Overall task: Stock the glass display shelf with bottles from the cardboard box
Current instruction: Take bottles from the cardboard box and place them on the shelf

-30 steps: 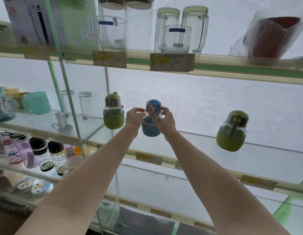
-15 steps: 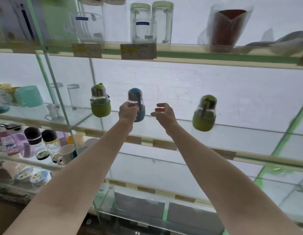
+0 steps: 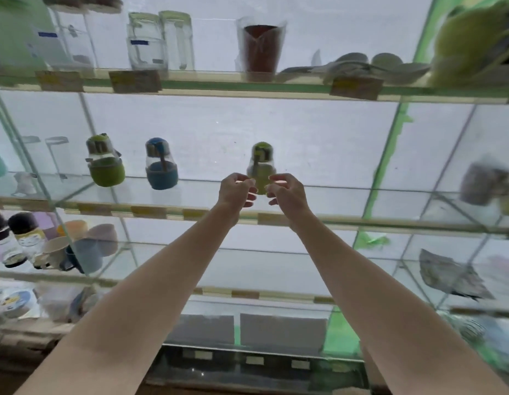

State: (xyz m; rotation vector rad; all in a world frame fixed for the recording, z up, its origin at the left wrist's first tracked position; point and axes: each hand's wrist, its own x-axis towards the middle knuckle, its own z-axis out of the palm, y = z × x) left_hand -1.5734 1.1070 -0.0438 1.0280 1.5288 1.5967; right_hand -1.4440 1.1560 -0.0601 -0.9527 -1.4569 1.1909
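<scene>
Green-sleeved bottle (image 3: 261, 166) stands upright on the glass shelf (image 3: 347, 195), and both hands are up at it, one to each side. Left hand (image 3: 236, 191) sits just to the bottle's left, fingers curled inward with the fingertips at the sleeve's edge; whether they actually touch or stop just short, I cannot tell from here. Right hand (image 3: 286, 192) mirrors it on the other side, fingers likewise curled toward the sleeve, contact just as unclear. So the bottle lies straight ahead between the two hands, slightly above the knuckles, its long axis vertical, cap up. Neither hand looks nearer than the other; they bracket it evenly. Off to the left hand's far side stand the blue bottle (image 3: 161, 163) and another green bottle (image 3: 105, 160), well apart from this one. My read: any nudge or turn comes from both sides at once, low on the sleeve, keeping that upright axis steady.
</scene>
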